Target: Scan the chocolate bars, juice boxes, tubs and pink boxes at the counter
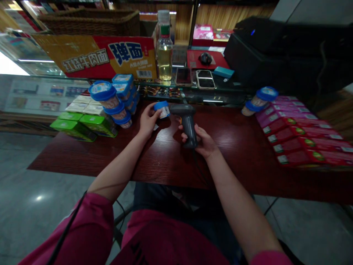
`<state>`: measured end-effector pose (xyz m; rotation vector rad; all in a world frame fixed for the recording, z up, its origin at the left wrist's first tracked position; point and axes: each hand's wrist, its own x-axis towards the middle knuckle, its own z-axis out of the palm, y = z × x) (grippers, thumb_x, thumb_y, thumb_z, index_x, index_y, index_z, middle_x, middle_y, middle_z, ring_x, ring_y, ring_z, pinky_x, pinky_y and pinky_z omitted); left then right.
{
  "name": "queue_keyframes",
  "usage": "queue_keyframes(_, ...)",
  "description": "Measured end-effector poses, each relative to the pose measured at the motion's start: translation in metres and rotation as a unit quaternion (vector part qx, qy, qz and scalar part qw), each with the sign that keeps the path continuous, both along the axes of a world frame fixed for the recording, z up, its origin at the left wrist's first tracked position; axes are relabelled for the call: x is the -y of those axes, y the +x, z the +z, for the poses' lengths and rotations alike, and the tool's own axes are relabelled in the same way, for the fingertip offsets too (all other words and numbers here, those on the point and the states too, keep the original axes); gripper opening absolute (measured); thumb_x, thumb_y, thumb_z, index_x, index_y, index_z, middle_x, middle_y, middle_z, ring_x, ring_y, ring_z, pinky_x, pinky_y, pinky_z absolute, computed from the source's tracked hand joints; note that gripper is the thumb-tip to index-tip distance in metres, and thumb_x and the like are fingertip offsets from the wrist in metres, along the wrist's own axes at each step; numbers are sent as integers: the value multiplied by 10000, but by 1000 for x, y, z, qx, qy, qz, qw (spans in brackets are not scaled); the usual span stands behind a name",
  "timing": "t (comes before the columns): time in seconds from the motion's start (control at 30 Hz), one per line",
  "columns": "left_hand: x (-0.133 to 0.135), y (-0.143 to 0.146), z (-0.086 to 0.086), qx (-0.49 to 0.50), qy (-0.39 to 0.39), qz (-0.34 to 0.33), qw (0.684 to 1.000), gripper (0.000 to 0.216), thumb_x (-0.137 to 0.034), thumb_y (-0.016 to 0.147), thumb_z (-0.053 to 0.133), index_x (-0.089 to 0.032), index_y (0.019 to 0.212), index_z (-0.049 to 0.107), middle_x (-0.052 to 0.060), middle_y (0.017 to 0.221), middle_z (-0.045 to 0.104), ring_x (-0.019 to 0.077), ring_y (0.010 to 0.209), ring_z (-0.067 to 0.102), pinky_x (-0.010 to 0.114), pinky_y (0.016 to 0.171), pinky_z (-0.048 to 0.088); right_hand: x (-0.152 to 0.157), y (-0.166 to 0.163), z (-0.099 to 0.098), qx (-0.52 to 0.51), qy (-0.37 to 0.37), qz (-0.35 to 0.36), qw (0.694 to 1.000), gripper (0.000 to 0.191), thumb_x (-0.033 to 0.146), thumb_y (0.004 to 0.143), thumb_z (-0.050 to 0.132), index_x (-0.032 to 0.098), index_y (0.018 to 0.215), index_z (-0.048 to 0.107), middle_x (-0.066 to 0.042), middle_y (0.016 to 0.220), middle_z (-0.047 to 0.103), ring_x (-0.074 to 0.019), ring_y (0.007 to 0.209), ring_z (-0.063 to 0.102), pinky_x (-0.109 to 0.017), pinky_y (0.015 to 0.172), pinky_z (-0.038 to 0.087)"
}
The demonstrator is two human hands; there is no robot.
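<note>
My left hand (148, 119) is closed on a small round tub (162, 109) with a blue lid, tilted so its printed side faces right. In my right hand (204, 141) is a dark grey barcode scanner (188, 123), gripped by its handle, its head pointing left at the tub. Scanner and tub are a short gap apart, above the dark red wooden counter (154, 162). Left of my left hand stands a stack of similar blue-lidded tubs (113, 103). Two more stacked tubs (260, 100) are at the right.
Green-topped boxes (84, 125) lie at the left, red and purple boxes (306, 136) at the right. Behind are a cardboard carton (102, 57), a wicker basket (91, 22), a bottle (164, 51), two phones (205, 79), a mouse (205, 58) and black equipment (281, 62).
</note>
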<state>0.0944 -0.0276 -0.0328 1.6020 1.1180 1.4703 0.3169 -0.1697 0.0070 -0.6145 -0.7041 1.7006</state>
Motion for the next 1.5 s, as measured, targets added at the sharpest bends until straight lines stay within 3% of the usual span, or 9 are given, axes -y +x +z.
queue_keyframes(0.17, 19, 0, 15, 11, 26, -19, 999, 477, -368, 818, 831, -229, 1252, 691, 84, 1256, 758, 259, 1111, 756, 432, 1034, 614, 2, 16, 1, 2, 11, -44, 999, 208, 317, 973, 685, 193, 1139, 700, -79, 1110, 786, -155, 736, 705, -293, 649, 633)
queue_keyframes(0.3, 26, 32, 36, 19, 81, -60, 995, 460, -319, 798, 832, -255, 1229, 682, 71, 1232, 763, 255, 1143, 749, 455, 1087, 588, 20, 69, 1, 45, 16, -90, 995, 300, 326, 887, 795, 195, 1143, 711, -74, 1102, 807, -161, 754, 740, -302, 699, 651)
queue_keyframes(0.57, 15, 224, 96, 31, 129, -229, 964, 434, -266, 820, 795, -240, 1228, 651, 76, 1297, 751, 258, 1210, 729, 458, 1106, 573, 90, 183, -4, 90, 26, -158, 983, 425, 351, 819, 887, 156, 1165, 733, -142, 1162, 809, -200, 774, 781, -323, 713, 656)
queue_keyframes(0.73, 1, 350, 110, 63, 84, -259, 960, 435, -128, 793, 761, -221, 1204, 651, 63, 1168, 783, 244, 1105, 762, 417, 1015, 614, 102, 199, -6, 64, 39, -200, 977, 493, 390, 793, 914, 176, 1199, 735, -116, 1167, 811, -192, 779, 782, -302, 701, 647)
queue_keyframes(0.87, -7, 401, 110, 45, 52, -220, 973, 451, -78, 787, 738, -212, 1210, 657, 51, 1130, 780, 232, 1067, 760, 389, 983, 608, 97, 198, -8, 67, 26, -186, 980, 458, 417, 797, 913, 188, 1159, 751, -113, 1210, 802, -170, 762, 771, -243, 620, 605)
queue_keyframes(1.17, -11, 412, 103, -73, 110, -201, 971, 493, -102, 806, 762, -212, 1282, 698, 74, 1160, 783, 276, 1091, 735, 440, 1038, 562, 91, 203, -12, 33, 16, -158, 987, 474, 407, 814, 902, 209, 1210, 733, -90, 1188, 813, -175, 798, 790, -272, 725, 630)
queue_keyframes(1.3, -9, 401, 101, -57, 139, -259, 954, 729, -81, 809, 740, -252, 1501, 586, 103, 1509, 644, 312, 1302, 673, 474, 1149, 506, 90, 203, -12, 40, 24, -160, 986, 451, 401, 862, 865, 202, 1239, 719, -101, 1196, 811, -171, 820, 787, -258, 709, 621)
queue_keyframes(1.4, -1, 360, 90, -41, 137, -270, 952, 808, -153, 874, 710, -299, 1621, 441, 119, 1592, 568, 314, 1326, 665, 486, 1120, 533, 92, 204, -12, 48, 24, -167, 985, 464, 397, 856, 871, 195, 1246, 723, -114, 1226, 804, -174, 823, 785, -274, 734, 630)
queue_keyframes(1.5, 21, 276, 68, -73, 163, -236, 955, 718, -239, 951, 649, -280, 1629, 416, 137, 1523, 620, 279, 1289, 684, 478, 1123, 536, 97, 204, -11, 65, 28, -174, 982, 494, 397, 844, 882, 204, 1273, 729, -108, 1235, 802, -177, 821, 782, -294, 752, 638)
